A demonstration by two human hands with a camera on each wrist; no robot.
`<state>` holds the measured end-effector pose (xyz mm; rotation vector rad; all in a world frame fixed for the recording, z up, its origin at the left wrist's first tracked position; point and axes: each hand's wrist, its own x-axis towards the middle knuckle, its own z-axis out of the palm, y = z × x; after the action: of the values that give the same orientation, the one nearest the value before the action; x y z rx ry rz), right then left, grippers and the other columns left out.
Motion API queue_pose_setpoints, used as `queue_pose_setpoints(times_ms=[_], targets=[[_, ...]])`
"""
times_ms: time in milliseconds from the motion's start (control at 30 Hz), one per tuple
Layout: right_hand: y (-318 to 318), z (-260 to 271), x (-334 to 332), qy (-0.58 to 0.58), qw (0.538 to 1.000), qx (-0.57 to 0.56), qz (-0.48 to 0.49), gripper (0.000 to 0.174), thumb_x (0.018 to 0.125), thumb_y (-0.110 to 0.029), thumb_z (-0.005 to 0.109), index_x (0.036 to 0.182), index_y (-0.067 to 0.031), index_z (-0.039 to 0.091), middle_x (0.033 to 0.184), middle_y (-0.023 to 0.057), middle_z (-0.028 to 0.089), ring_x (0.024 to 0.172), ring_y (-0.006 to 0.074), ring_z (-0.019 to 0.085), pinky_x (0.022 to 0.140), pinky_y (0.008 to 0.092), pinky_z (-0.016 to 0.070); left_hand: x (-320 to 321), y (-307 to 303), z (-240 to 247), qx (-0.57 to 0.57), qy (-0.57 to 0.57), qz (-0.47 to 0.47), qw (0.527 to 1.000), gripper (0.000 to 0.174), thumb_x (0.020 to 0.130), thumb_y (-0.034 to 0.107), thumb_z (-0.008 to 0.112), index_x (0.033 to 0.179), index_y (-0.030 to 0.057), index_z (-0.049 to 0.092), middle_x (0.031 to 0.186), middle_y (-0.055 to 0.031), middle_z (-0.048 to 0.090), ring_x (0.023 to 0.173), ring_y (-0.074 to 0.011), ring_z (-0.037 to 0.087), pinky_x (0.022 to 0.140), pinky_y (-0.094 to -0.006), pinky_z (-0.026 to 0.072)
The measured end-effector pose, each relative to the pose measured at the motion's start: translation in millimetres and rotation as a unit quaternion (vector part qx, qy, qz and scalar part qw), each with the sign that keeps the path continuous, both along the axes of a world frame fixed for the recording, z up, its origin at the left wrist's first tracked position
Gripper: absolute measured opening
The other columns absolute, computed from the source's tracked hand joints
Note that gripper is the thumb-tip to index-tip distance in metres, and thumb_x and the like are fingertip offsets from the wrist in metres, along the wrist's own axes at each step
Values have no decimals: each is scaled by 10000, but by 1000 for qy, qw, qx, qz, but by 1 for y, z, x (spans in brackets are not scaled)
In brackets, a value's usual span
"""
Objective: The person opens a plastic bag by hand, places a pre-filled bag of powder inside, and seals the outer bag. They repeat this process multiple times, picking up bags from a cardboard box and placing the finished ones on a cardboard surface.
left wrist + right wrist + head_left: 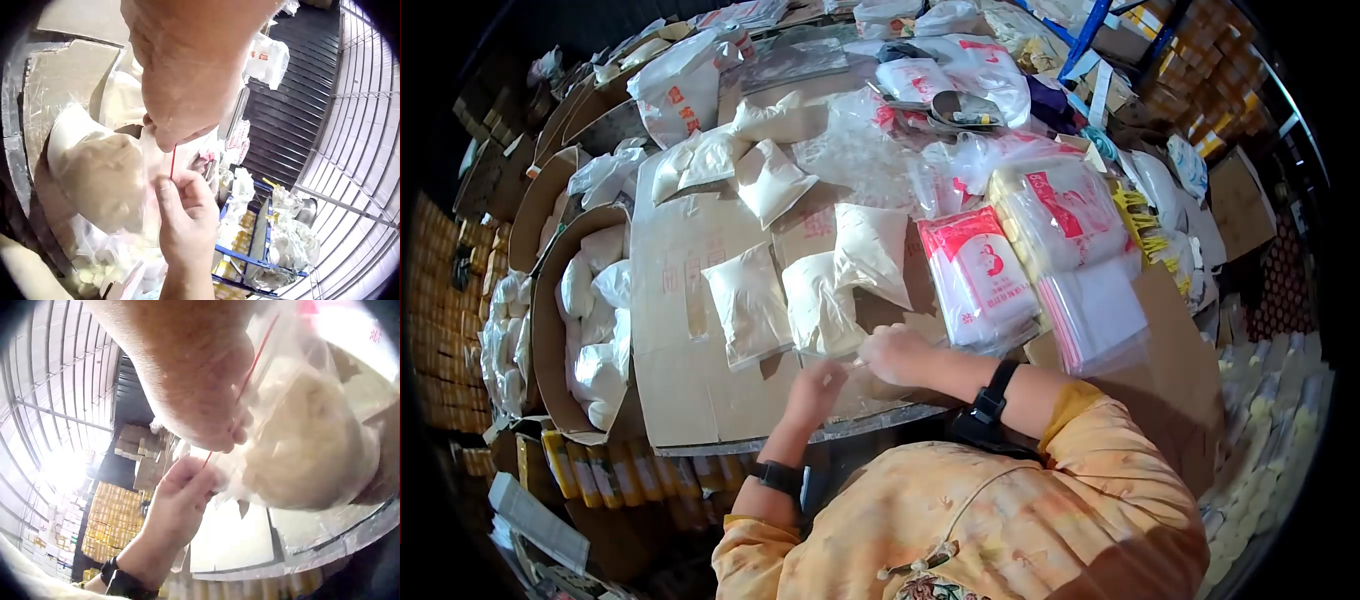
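A clear zip bag (306,450) filled with cream-coloured powder, with a thin red seal line (257,359) along its mouth, lies at the hands. My left hand (815,390) pinches the red seal near one end of it, fingers curled. Close beside it, my right hand (897,355) pinches the same strip between thumb and fingers. In the left wrist view the red line (174,162) runs between the two hands, and the full bag (97,175) bulges to one side. Just beyond the hands on the cardboard lie more powder-filled bags (745,305).
A cardboard-covered table (675,395) spreads out in front. To the right are packs of pink-and-white printed bags (980,275) and a folded clear stack (1095,315). A cardboard box (550,330) of filled white bags stands left. Loose clear plastic (860,150) lies towards the back.
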<state>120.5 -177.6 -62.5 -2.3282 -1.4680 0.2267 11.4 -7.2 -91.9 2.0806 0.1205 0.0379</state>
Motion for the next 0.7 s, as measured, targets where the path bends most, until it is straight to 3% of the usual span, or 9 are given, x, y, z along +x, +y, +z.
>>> queue_pose_setpoints(times_ms=[67,133,333,500,600,633,700], targets=[[-21,-11,10,-30,999,-12,-1,98,701,-189,555,693,-95,581,730,48,572,755,238,557,665,375,458,3,3,10,29,17,-10,999,68,756,74,611,795,32,574,773,-146,589,737,-305,573,659,-341,450],[-49,-19,22,-65,998,9,16,99,706,-189,553,714,-92,571,749,53,571,756,241,556,670,374,456,4,3,12,27,16,-14,999,59,753,69,610,781,32,573,760,-141,589,726,-303,574,652,-338,449],[-100,-1,22,98,983,20,-151,100,759,-165,523,736,-73,554,793,109,576,822,296,548,677,397,448,7,4,20,22,37,-45,998,66,753,78,607,743,28,565,718,-138,578,686,-299,568,622,-333,445],[-110,2,11,63,982,-34,-175,119,768,-176,526,724,-67,543,719,127,579,716,331,568,617,429,448,14,5,30,137,96,-73,983,80,742,112,614,749,44,573,771,-122,589,726,-299,559,661,-360,442],[-114,-2,6,31,990,-18,-137,109,763,-169,533,723,-68,543,706,115,578,703,320,574,609,423,452,22,-2,33,284,-147,-129,939,108,712,128,620,799,74,585,868,-89,591,827,-295,550,733,-388,430],[-114,-2,4,13,992,-7,-127,91,754,-158,546,730,-70,548,715,106,577,717,310,574,620,415,456,26,-16,38,298,-165,-119,933,157,684,134,621,829,94,576,894,-65,570,879,-300,526,771,-417,413],[-112,-1,1,-24,993,20,-114,59,734,-134,552,739,-75,549,743,92,574,741,295,571,637,397,460,36,-44,40,269,-178,-169,931,148,688,149,616,814,92,564,849,-67,557,831,-289,533,737,-414,426]])
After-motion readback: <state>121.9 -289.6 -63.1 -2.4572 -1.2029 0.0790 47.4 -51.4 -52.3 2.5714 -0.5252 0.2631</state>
